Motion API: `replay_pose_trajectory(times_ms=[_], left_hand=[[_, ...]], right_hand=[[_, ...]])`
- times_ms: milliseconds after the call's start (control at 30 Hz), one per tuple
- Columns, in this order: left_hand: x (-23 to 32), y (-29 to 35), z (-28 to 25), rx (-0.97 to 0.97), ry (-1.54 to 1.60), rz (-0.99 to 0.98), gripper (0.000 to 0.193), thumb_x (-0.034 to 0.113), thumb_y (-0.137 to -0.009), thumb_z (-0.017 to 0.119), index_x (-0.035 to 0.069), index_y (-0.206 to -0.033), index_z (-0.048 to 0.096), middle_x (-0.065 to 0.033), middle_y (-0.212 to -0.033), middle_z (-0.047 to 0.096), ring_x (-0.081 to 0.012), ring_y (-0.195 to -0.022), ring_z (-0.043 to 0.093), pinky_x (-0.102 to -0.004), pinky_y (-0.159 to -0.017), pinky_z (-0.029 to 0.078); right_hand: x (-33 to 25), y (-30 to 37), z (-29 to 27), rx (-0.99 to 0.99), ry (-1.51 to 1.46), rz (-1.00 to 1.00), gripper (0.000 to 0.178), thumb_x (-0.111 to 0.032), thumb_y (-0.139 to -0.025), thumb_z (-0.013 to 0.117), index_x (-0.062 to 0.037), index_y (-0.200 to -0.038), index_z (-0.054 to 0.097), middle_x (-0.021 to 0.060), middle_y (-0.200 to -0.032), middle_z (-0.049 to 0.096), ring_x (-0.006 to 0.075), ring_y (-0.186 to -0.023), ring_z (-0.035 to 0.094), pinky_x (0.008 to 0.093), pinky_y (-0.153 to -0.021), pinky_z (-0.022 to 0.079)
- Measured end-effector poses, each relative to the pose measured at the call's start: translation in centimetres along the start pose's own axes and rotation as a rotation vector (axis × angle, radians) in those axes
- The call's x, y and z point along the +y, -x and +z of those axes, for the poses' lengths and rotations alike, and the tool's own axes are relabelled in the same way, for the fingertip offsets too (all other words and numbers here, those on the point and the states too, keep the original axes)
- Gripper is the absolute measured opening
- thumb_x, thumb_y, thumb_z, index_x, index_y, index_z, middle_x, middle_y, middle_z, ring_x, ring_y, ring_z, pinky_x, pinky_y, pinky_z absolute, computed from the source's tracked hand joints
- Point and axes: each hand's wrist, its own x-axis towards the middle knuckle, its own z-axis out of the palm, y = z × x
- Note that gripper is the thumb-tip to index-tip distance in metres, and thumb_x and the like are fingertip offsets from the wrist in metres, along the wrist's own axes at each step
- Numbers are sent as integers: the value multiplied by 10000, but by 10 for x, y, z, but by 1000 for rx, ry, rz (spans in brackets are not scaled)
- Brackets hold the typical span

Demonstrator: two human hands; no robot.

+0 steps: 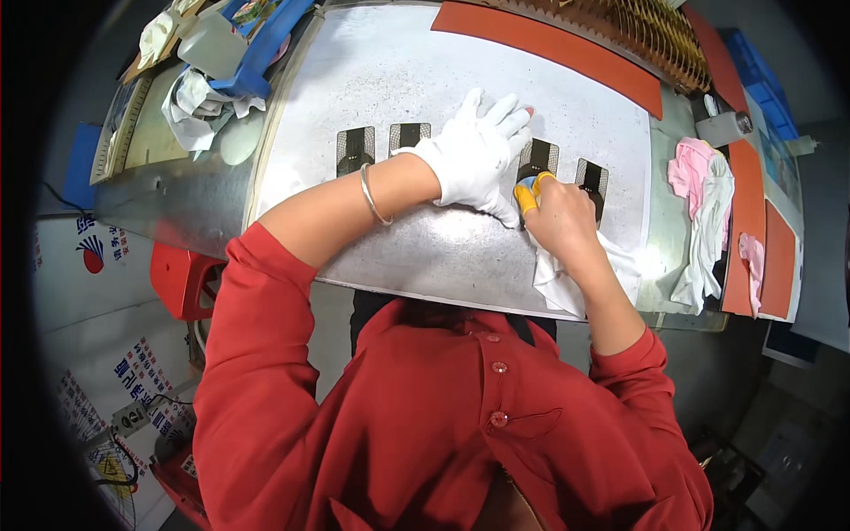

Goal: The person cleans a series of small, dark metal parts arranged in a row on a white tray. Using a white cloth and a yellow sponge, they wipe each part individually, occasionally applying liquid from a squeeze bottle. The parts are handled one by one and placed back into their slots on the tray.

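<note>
My left hand (478, 159), in a white glove, lies flat on the white sheet (328, 80) with its fingers apart. It holds nothing. Yellow covers wrap some fingertips of my right hand (562, 217), which is closed in a pinch around something small with a light blue bit showing. That hand presses at the lower end of a dark strap-shaped piece with mesh-patterned sides (542, 152). A similar dark piece (591, 174) lies just to its right. Two more, a left one (356, 144) and a partly covered one (410, 134), lie left of my glove. Under my right wrist spreads a white cloth (606, 274).
Orange-red strips (549, 53) and a rack of brownish ribbed pieces (637, 35) line the far edge. Pink and white cloths (704, 195) and a cylindrical container (724, 128) sit at right. A blue bin (266, 53) and crumpled cloth (197, 102) stand far left; a red stool (181, 279) is below.
</note>
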Motion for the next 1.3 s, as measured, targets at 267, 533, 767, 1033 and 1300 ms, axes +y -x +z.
replay_pose_trajectory(times_ms=[267,533,767,1033,1300], left_hand=[[-11,9,-7,15,40,11,1076,633,-470,712,9,-1275,367,-193,-1319,339,-336,-1269,263,-530,-1015,211],[-27,60,-17,65,64,-270,915,556,-566,711,36,-1250,398,-168,-1307,370,-323,-1287,254,-549,-1027,175],[-22,65,-2,124,61,-314,870,539,-592,706,37,-1249,432,-164,-1319,358,-337,-1286,252,-542,-1031,169],[-26,64,0,103,99,-320,857,579,-616,661,60,-1260,437,-168,-1332,336,-340,-1290,230,-533,-1027,172],[-32,64,6,181,76,-192,809,548,-631,658,76,-1256,453,-162,-1344,328,-354,-1303,202,-571,-1019,152]], right_hand=[[-3,27,-3,-48,37,-85,263,-229,-759,599,26,-702,572,248,-642,586,392,-631,599,468,-600,474],[-33,-22,-32,-56,35,-111,254,-222,-776,569,24,-830,601,240,-698,596,408,-693,586,462,-637,451],[-45,-82,-7,-84,44,-111,206,-157,-734,533,7,-822,621,217,-798,628,354,-777,610,425,-684,471],[-45,-89,9,-96,16,-49,203,-136,-707,540,25,-805,616,241,-788,618,388,-764,604,440,-695,474],[-49,-64,11,-122,46,-63,224,-142,-726,555,43,-842,603,248,-769,614,387,-740,600,455,-681,464]])
